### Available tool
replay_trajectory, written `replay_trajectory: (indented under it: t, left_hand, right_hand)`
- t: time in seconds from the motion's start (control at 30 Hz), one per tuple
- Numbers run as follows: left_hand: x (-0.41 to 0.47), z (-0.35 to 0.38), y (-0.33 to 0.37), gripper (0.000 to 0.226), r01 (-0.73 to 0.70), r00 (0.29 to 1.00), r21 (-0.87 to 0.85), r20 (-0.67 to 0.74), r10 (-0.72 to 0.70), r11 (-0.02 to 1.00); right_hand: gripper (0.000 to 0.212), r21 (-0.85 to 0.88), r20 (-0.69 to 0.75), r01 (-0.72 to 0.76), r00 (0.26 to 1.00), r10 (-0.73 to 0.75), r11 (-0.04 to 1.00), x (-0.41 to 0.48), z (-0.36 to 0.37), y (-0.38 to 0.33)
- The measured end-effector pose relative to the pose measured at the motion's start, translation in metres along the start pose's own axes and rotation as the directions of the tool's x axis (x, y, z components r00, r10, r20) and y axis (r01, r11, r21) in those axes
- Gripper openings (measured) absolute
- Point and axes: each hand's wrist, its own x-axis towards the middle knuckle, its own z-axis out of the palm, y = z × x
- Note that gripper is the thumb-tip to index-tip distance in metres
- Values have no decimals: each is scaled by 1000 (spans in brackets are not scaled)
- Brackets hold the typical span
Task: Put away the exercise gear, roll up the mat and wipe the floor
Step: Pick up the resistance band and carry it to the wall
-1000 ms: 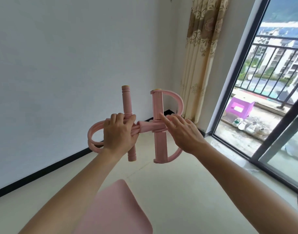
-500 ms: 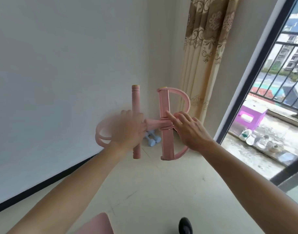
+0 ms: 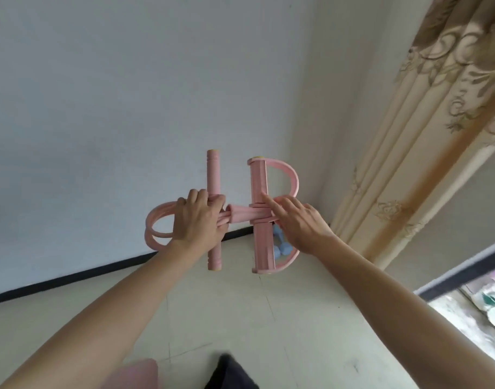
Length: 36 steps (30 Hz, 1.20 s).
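Observation:
I hold a pink pedal resistance puller [image 3: 242, 214] up in front of me, its bars upright. My left hand [image 3: 198, 220] grips the round handle bar [image 3: 213, 172] and the looped elastic tubes [image 3: 159, 228] that bulge out to its left. My right hand [image 3: 299, 223] holds the flat pedal bar [image 3: 259, 181] at its middle, fingers laid over the bar and its curved foot straps. Light blue dumbbells [image 3: 281, 248] lie on the floor in the corner, partly hidden behind the pedal bar. A corner of the pink mat [image 3: 134, 374] shows at the bottom edge.
A white wall with a black skirting board [image 3: 72, 279] runs on the left. A patterned beige curtain [image 3: 426, 136] hangs at the right, beside a dark-framed glass door [image 3: 465, 270]. My dark foot [image 3: 229, 372] shows at the bottom. The floor is pale tile.
My view has swung left and towards the corner, so the balcony has mostly left the frame and the dumbbells came into sight. Both hands keep their hold on the puller.

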Motion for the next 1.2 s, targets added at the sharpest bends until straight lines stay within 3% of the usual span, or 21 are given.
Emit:
replay_trajectory:
  t: [0.37,0.57,0.73,0.93,1.2]
  left_hand:
    - [210,169,-56,39,80,977,-81,202,-62,993]
    - [278,271,-56,39,130,933,-133,352,-76,983]
    - [270,386,-26,38,177,869,-171,490,-72,969]
    - [219,568,25,38,298,754,-135,640,-146,945]
    - [124,780,71,48,281,640,-140,765,-77,949]
  right_hand:
    - [103,34,158,3,987,-8,999,230,116,114]
    - [97,166,269,-128,960,80,978,292,204,160]
    - [89,227,341,-182,935,97,957,296,320,186]
    - [94,228,409,-48,911,-51,972,276,521,213]
    - [83,242,529,-38,843,-100,969,222,741,208]
